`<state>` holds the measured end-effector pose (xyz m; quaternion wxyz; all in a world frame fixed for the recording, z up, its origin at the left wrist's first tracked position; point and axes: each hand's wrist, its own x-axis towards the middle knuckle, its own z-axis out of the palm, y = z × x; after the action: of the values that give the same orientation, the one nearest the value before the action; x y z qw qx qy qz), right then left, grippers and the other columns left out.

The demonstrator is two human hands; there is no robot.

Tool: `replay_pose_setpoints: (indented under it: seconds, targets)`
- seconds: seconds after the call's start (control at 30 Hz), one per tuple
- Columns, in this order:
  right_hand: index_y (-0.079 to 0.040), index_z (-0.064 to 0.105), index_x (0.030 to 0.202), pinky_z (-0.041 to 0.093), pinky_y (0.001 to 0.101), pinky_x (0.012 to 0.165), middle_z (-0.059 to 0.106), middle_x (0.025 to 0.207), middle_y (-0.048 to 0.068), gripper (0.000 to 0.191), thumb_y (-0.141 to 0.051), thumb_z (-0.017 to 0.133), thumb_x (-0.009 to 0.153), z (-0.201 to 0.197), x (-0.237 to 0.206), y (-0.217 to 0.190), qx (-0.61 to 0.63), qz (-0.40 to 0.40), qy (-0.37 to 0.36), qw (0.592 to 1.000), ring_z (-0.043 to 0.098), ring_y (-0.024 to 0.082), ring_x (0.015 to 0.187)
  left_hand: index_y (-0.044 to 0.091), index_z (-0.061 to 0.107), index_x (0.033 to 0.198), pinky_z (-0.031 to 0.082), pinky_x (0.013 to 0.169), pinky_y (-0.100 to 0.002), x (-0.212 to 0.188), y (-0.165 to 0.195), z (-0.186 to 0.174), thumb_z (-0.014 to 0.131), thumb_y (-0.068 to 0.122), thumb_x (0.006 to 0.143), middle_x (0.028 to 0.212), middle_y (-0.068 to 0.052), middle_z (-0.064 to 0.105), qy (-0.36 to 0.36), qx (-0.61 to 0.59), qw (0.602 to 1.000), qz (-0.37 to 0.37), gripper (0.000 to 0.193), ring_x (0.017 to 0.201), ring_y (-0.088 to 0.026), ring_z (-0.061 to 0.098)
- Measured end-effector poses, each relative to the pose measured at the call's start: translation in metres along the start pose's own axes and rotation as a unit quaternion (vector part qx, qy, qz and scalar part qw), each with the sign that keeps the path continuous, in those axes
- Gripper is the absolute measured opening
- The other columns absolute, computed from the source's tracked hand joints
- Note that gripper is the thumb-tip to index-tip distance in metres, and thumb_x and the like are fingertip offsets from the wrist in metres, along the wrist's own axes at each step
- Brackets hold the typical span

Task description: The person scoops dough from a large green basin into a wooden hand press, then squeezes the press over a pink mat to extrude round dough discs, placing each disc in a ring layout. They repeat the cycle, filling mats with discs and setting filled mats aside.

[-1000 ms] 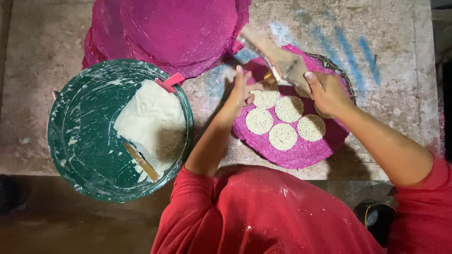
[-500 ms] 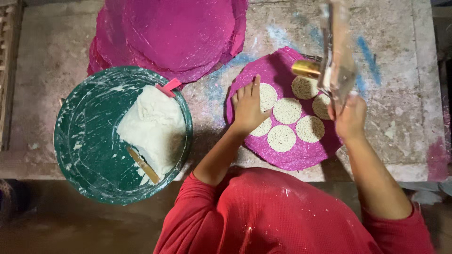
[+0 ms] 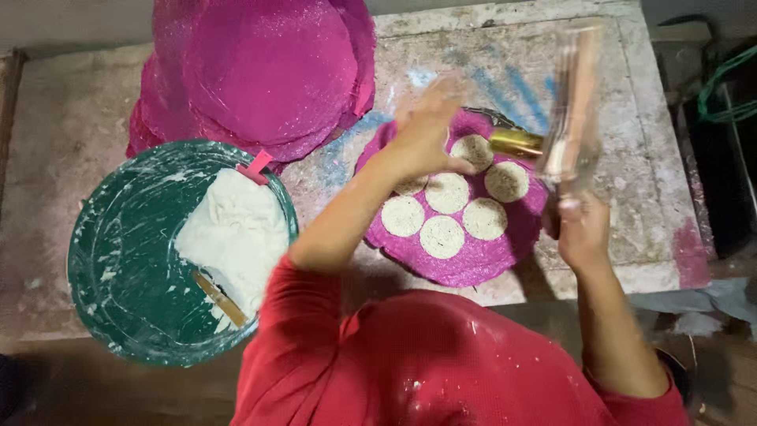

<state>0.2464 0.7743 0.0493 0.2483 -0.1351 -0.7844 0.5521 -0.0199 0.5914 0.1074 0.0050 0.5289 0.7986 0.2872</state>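
A round pink mat (image 3: 473, 264) lies on the stone slab and carries several flat white dough discs (image 3: 441, 235). My left hand (image 3: 426, 130), blurred and with fingers apart, hovers over the far discs and holds nothing. At the mat's right edge my right hand (image 3: 582, 230) grips a long pale tool (image 3: 572, 110). The tool stands upright and is blurred by motion. A short brass cylinder (image 3: 516, 142) lies at the far right of the mat, beside the tool.
A green basin (image 3: 110, 260) at the left holds a slab of white dough (image 3: 236, 237) and a wooden stick (image 3: 221, 298). A stack of pink round mats (image 3: 260, 71) lies at the back. The slab's front edge runs just under the mat. Dark clutter stands at the right.
My right hand has swung the tool from lying across the mat to upright at its right edge. My left hand has lifted off the discs toward the far side.
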Motion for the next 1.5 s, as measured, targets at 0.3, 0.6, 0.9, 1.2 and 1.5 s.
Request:
replay_pose_setpoints:
  seconds: [0.3,0.6,0.9,1.2,1.5]
  targets:
    - [-0.006,0.06,0.078,0.045,0.0415,0.056,0.055,0.068,0.008,0.044,-0.049,0.072,0.083,0.024,0.03,-0.215,-0.288,-0.517,-0.306,0.746,0.058,0.028,0.062,0.016,0.057,0.122,0.034,0.082,-0.056,-0.136,0.113,-0.148,0.074,0.041,0.075,0.111,-0.016,0.061,-0.28,-0.221,0.921,0.159,0.056,0.102,-0.036,0.059]
    - [-0.005,0.055,0.085,0.045,0.0478,0.064,0.059,0.079,0.014,0.047,-0.048,0.057,0.105,0.153,0.02,-0.261,0.0,-0.308,-0.709,0.634,0.061,0.039,0.076,0.024,0.067,0.106,0.051,0.062,-0.052,-0.279,0.126,-0.203,0.06,0.034,0.092,0.078,-0.015,0.07,-0.268,-0.068,0.958,-0.074,0.018,0.073,-0.04,0.069]
    - [-0.011,0.065,0.086,0.05,0.0401,0.057,0.061,0.073,0.004,0.034,-0.042,0.06,0.099,0.286,0.054,-0.26,0.026,-0.453,-0.618,0.642,0.065,0.024,0.066,0.009,0.065,0.115,0.053,0.071,-0.045,-0.483,-0.028,-0.252,0.059,0.026,0.099,0.091,-0.012,0.069,0.118,-0.536,0.718,-0.428,0.025,0.081,-0.028,0.069]
    - [-0.016,0.065,0.121,0.056,0.0409,0.084,0.069,0.107,0.014,0.033,-0.015,0.076,0.09,0.486,0.106,-0.283,-0.227,-0.765,-0.135,0.587,0.068,0.031,0.094,-0.003,0.061,0.135,0.052,0.087,-0.042,-0.543,-0.129,-0.178,0.061,0.019,0.102,0.117,-0.013,0.067,0.181,-0.728,0.639,-0.171,0.039,0.099,-0.023,0.067]
    - [-0.01,0.078,0.084,0.06,0.0471,0.069,0.074,0.087,0.015,0.021,-0.028,0.067,0.086,0.65,-0.084,-0.181,-0.448,-0.309,-0.618,0.567,0.075,0.034,0.081,-0.002,0.06,0.127,0.053,0.096,-0.032,-0.569,-0.183,-0.205,0.074,0.001,0.089,0.112,-0.009,0.07,0.518,-0.125,0.79,-0.303,0.041,0.102,-0.018,0.067]
